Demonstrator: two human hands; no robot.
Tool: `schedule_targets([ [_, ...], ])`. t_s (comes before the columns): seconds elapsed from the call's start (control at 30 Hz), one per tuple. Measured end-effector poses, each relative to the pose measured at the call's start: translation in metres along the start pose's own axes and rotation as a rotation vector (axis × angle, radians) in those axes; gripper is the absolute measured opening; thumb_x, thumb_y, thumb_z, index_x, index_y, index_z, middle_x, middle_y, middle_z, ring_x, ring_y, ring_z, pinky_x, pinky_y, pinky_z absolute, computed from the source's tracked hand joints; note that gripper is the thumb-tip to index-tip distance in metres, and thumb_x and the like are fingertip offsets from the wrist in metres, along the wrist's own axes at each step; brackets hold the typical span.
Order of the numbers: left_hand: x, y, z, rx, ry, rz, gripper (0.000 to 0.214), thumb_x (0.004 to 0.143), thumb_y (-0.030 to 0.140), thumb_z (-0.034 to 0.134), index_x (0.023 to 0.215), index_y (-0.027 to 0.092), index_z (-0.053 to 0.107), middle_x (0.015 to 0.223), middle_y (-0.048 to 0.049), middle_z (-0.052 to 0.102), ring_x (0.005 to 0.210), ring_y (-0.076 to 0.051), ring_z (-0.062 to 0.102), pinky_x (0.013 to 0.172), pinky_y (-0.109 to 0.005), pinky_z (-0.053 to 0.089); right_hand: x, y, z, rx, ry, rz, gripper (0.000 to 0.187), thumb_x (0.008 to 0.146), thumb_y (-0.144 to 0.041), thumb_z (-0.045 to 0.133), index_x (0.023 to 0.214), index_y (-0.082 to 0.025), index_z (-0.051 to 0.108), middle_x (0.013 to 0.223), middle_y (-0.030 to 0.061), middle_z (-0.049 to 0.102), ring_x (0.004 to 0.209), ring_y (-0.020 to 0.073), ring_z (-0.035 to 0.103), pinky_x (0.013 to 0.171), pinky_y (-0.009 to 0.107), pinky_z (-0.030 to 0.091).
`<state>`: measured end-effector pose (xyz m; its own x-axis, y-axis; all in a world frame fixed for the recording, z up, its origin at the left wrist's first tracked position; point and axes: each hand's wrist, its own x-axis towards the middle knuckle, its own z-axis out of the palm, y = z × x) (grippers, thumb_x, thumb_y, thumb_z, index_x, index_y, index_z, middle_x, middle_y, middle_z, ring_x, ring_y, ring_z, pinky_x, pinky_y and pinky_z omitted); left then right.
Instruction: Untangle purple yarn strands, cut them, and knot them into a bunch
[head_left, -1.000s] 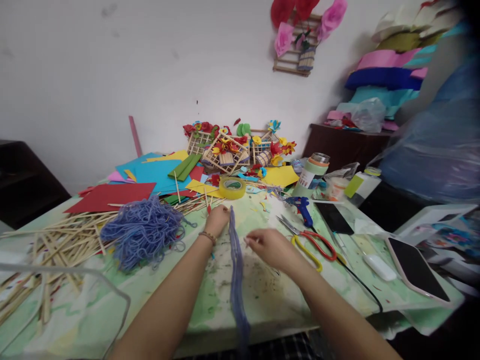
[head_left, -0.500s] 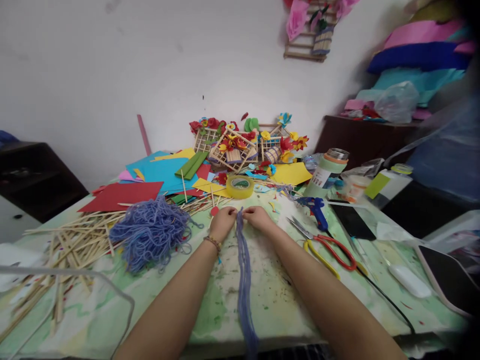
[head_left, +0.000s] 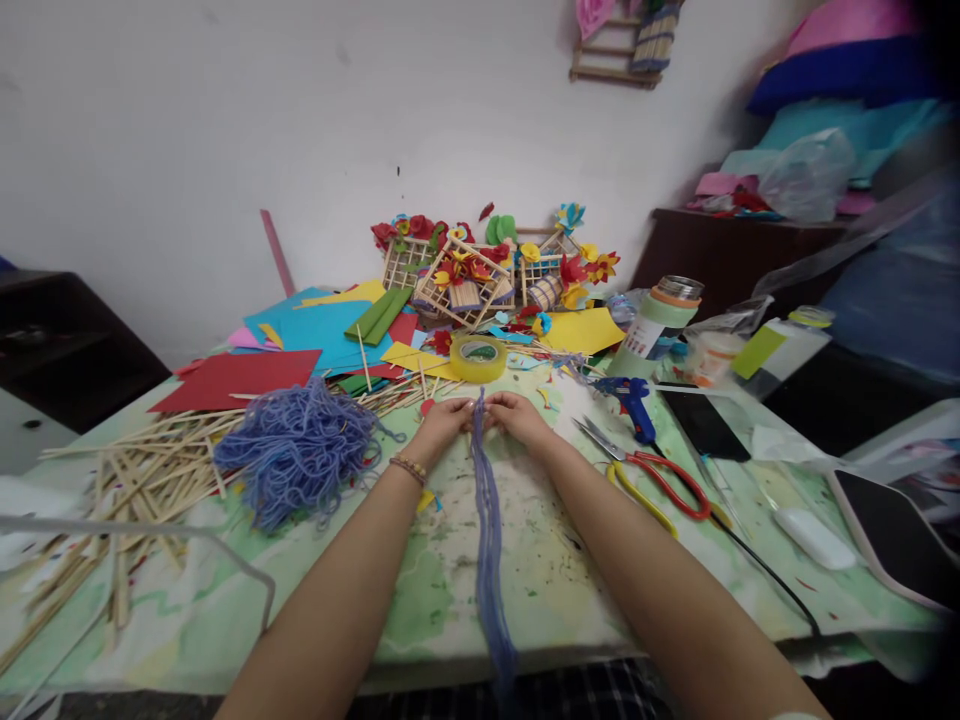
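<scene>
A long bundle of purple-blue yarn strands (head_left: 489, 540) runs from mid-table toward me and hangs over the front edge. At its far end my left hand (head_left: 448, 422) pinches the strands from the left side, a beaded bracelet on its wrist. Opposite it, my right hand (head_left: 516, 418) has its fingertips closed on the same end. The two hands nearly meet, and the yarn tip pokes out just beyond them. Just past the fingers lies a roll of yellow tape (head_left: 478, 358). A tangled heap of purple-blue yarn (head_left: 296, 450) sits left of my left forearm.
Wooden sticks (head_left: 150, 470) are piled at left, near a red paper sheet (head_left: 240, 380). On the right lie red-handled scissors (head_left: 667, 470), a blue glue gun (head_left: 630, 400), a black phone (head_left: 705, 422) and a bottle (head_left: 656, 325). Stick frames with paper flowers (head_left: 465, 280) stand at the back.
The camera view has tilted down slightly. Both hands stay at the far end of the yarn bundle, their fingers slightly shifted.
</scene>
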<state>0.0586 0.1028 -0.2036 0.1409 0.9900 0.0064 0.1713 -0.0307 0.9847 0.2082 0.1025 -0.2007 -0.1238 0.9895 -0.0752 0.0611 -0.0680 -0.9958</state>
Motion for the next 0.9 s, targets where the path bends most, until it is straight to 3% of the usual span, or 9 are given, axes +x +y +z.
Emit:
schedule_targets([
  [0.13, -0.0056, 0.0060, -0.0019, -0.096, -0.032, -0.014, 0.037, 0.062, 0.039, 0.072, 0.086, 0.011, 0.071, 0.077, -0.0065, 0.069, 0.064, -0.014, 0.057, 0.061, -0.026, 0.044, -0.0014, -0.0018, -0.0012, 0.064, -0.017, -0.016, 0.006, 0.076, -0.019, 0.059, 0.080, -0.015, 0.059, 0.070, -0.0004, 0.063, 0.055, 0.0079, 0.058, 0.045, 0.016, 0.037],
  [0.33, -0.0031, 0.0035, -0.0019, -0.148, 0.046, -0.024, 0.036, 0.054, 0.036, 0.077, 0.080, 0.012, 0.068, 0.072, -0.0037, 0.067, 0.062, -0.014, 0.056, 0.058, -0.024, 0.043, 0.0003, 0.0016, -0.0017, 0.102, -0.023, -0.029, 0.016, 0.075, -0.024, 0.063, 0.087, -0.013, 0.062, 0.072, 0.0009, 0.065, 0.054, 0.0075, 0.057, 0.044, 0.016, 0.037],
  [0.7, -0.0067, 0.0069, -0.0011, -0.162, 0.046, -0.045, 0.027, 0.058, 0.032, 0.076, 0.076, 0.012, 0.071, 0.062, -0.0022, 0.066, 0.059, -0.014, 0.055, 0.056, -0.024, 0.041, 0.0003, 0.0036, -0.0033, 0.110, 0.021, -0.020, 0.015, 0.073, -0.019, 0.064, 0.085, -0.012, 0.070, 0.060, -0.0004, 0.063, 0.051, 0.0083, 0.053, 0.047, 0.018, 0.037],
  [0.9, -0.0056, 0.0059, -0.0023, -0.174, 0.071, -0.047, 0.026, 0.060, 0.032, 0.075, 0.075, 0.011, 0.072, 0.060, -0.0013, 0.066, 0.051, -0.009, 0.046, 0.051, -0.022, 0.036, -0.0003, 0.0019, -0.0029, 0.128, 0.047, -0.013, 0.012, 0.074, -0.017, 0.061, 0.083, -0.013, 0.069, 0.062, -0.0003, 0.062, 0.053, 0.0081, 0.053, 0.045, 0.017, 0.038],
])
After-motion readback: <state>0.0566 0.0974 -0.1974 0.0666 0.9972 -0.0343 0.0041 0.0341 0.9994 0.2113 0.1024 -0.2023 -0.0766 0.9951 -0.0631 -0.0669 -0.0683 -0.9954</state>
